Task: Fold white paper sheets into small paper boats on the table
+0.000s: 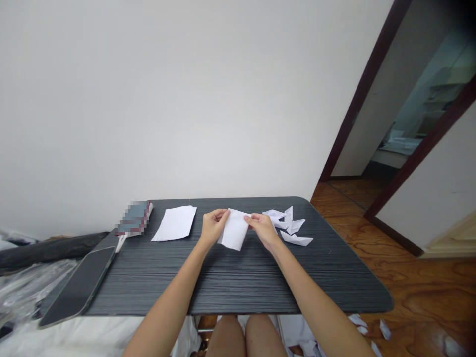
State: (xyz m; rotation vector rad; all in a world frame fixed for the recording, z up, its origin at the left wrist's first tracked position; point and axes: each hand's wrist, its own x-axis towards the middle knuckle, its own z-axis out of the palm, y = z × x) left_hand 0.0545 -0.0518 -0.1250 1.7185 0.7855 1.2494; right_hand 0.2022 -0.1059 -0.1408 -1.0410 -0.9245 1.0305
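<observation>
A folded sheet of white paper (pixel 235 233) is held up over the middle of the dark table, tilted toward me. My left hand (pixel 214 225) pinches its upper left corner, thumb on the near face. On the opposite side, my right hand (pixel 263 229) grips the upper right corner between thumb and fingers. Several folded white paper boats (pixel 296 239) lie just beyond my right hand, partly hidden by it. To the left of my left hand rests a stack of white paper sheets (pixel 174 223).
The dark striped table (pixel 156 282) stands against a white wall. A phone or tablet (pixel 80 285) lies at its left edge near a blurred book-like object (pixel 134 218). Paper scraps (pixel 385 329) are on the wooden floor at the right, and a doorway opens beyond.
</observation>
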